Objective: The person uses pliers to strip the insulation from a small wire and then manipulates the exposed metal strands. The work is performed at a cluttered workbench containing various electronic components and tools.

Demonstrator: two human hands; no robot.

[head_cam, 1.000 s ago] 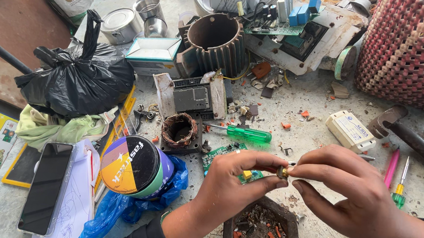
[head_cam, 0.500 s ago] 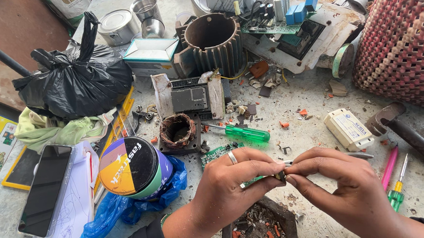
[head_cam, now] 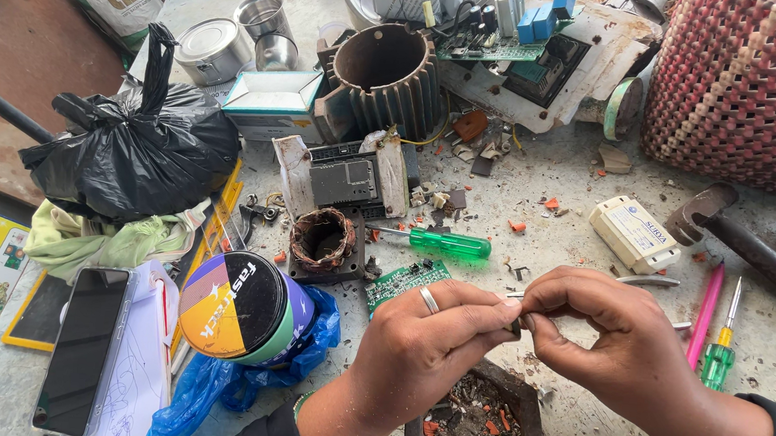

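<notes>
**Two hands pinching one small part above a scrap tray**

Two hands meet at the fingertips over the bench (head_cam: 588, 214). The left hand (head_cam: 425, 343), a ring on one finger, and the right hand (head_cam: 616, 348) are pressed together, both pinching a small metal part (head_cam: 517, 324); its exact kind is too small to tell. It is held in the air just above a dark scrap tray (head_cam: 521, 405) of burnt debris and orange chips. A green circuit board (head_cam: 406, 281) lies just beside the left hand, with a green-handled screwdriver (head_cam: 445, 243) and a copper-wound motor stator (head_cam: 324, 241) beyond. A pink pen (head_cam: 704, 313) and a small green screwdriver (head_cam: 720, 346) lie near the right hand. Farther left stand a round tin (head_cam: 241, 306), a phone (head_cam: 83, 347) and a black plastic bag (head_cam: 138, 150).

Risk, as judged: the grip is fingertip-only, so a slip would likely drop the part into the tray's debris or the bench litter, where it would be hard to find.
</notes>
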